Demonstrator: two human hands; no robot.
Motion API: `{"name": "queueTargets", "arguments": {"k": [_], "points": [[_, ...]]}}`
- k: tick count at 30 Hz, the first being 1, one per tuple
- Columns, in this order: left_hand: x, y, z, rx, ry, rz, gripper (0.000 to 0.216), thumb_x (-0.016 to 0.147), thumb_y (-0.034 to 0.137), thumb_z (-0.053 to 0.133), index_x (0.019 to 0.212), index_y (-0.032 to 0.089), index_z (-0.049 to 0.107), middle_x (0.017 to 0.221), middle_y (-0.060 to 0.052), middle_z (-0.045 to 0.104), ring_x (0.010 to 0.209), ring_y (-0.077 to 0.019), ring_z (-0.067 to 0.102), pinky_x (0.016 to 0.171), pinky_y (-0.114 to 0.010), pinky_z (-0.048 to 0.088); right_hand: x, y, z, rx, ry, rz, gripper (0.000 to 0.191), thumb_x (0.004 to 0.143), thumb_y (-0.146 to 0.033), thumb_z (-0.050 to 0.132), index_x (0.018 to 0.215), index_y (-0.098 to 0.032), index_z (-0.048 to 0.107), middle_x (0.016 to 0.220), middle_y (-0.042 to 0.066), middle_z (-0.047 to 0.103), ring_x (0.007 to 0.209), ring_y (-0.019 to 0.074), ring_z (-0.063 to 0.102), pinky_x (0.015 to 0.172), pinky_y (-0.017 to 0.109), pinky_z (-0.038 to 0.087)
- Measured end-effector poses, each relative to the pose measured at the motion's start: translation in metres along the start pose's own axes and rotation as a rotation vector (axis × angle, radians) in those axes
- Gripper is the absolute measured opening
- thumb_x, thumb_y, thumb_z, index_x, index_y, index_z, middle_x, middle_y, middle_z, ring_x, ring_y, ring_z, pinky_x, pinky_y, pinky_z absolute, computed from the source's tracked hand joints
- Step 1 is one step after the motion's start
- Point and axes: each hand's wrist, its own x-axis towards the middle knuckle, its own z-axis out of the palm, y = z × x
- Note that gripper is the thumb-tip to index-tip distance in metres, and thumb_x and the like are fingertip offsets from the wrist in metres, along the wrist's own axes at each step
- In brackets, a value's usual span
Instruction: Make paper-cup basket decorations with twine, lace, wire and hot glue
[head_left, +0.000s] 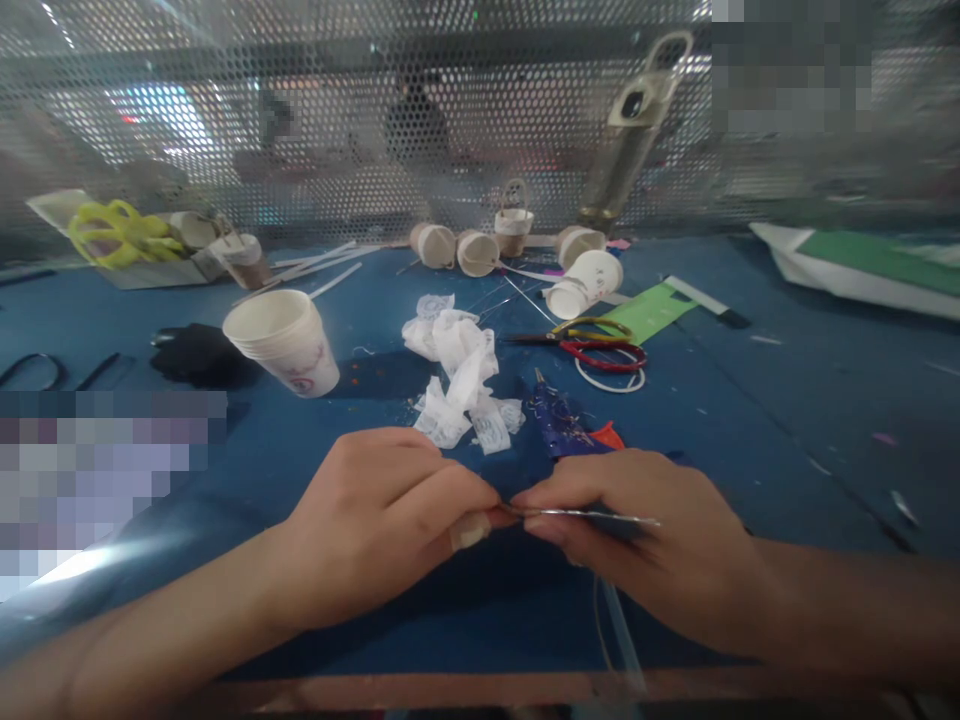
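My left hand (pixel 382 520) and my right hand (pixel 645 545) meet low in the middle of the view, fingertips pinched together. Between them lies a thin flat strip (pixel 592 515), silvery along its edge, held by the right fingers and touched at its left end by the left thumb and forefinger. A thin string (pixel 600 610) hangs down below the right hand. Just beyond the hands lie a heap of white lace pieces (pixel 461 375) and a blue glue gun (pixel 559 420) on the blue table (pixel 750 420).
A stack of white paper cups (pixel 285 340) stands at the left. Red-and-yellow scissors (pixel 600 340) lie on a green sheet (pixel 649 312). Small cup baskets (pixel 480 250) line the perforated back panel (pixel 375 120). Yellow scissors (pixel 120 232) rest in a tray far left.
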Motion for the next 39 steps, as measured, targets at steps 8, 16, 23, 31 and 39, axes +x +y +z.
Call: {"name": "queueTargets", "arguments": {"k": [8, 16, 23, 31, 39], "points": [[-0.002, -0.001, 0.001, 0.088, 0.042, 0.019, 0.003, 0.097, 0.02, 0.064, 0.094, 0.018, 0.063, 0.079, 0.002, 0.078, 0.064, -0.0116, 0.069, 0.081, -0.028, 0.055, -0.001, 0.001, 0.003, -0.024, 0.029, 0.003, 0.015, 0.095, -0.015, 0.058, 0.092, -0.019, 0.072, 0.078, -0.001, 0.079, 0.065, 0.0095, 0.073, 0.062, 0.015, 0.055], [0.009, -0.006, -0.009, -0.537, -0.334, -0.31, 0.018, 0.103, 0.023, 0.054, 0.095, 0.02, 0.07, 0.084, 0.002, 0.075, 0.077, -0.01, 0.069, 0.076, -0.018, 0.05, -0.001, 0.001, 0.003, -0.076, 0.018, -0.038, 0.017, 0.096, -0.016, 0.057, 0.091, -0.021, 0.072, 0.076, -0.002, 0.08, 0.061, 0.0095, 0.073, 0.058, 0.016, 0.054], [0.01, -0.002, -0.012, -0.874, -0.382, -0.568, 0.016, 0.099, 0.028, 0.062, 0.088, 0.018, 0.069, 0.078, 0.002, 0.076, 0.067, -0.0085, 0.068, 0.067, -0.015, 0.055, 0.0, 0.002, 0.0, -0.072, 0.015, -0.039, 0.022, 0.101, -0.024, 0.055, 0.092, -0.02, 0.075, 0.072, -0.002, 0.079, 0.059, 0.0095, 0.073, 0.053, 0.017, 0.052], [0.008, 0.003, -0.009, -0.755, -0.234, -0.581, 0.012, 0.095, 0.023, 0.066, 0.085, 0.017, 0.07, 0.076, 0.004, 0.074, 0.063, -0.0059, 0.067, 0.06, -0.012, 0.053, -0.001, 0.002, 0.001, -0.03, 0.026, 0.082, 0.016, 0.098, -0.024, 0.06, 0.092, -0.021, 0.074, 0.058, -0.006, 0.07, 0.044, 0.007, 0.064, 0.042, 0.017, 0.043], [0.004, 0.004, -0.001, -0.586, -0.098, -0.425, 0.008, 0.091, 0.016, 0.069, 0.084, 0.019, 0.07, 0.074, 0.005, 0.074, 0.064, -0.0083, 0.068, 0.065, -0.017, 0.053, 0.001, -0.001, -0.001, 0.005, 0.03, 0.024, 0.018, 0.098, -0.022, 0.059, 0.091, -0.02, 0.074, 0.056, -0.006, 0.069, 0.044, 0.0067, 0.063, 0.043, 0.016, 0.045]]}}
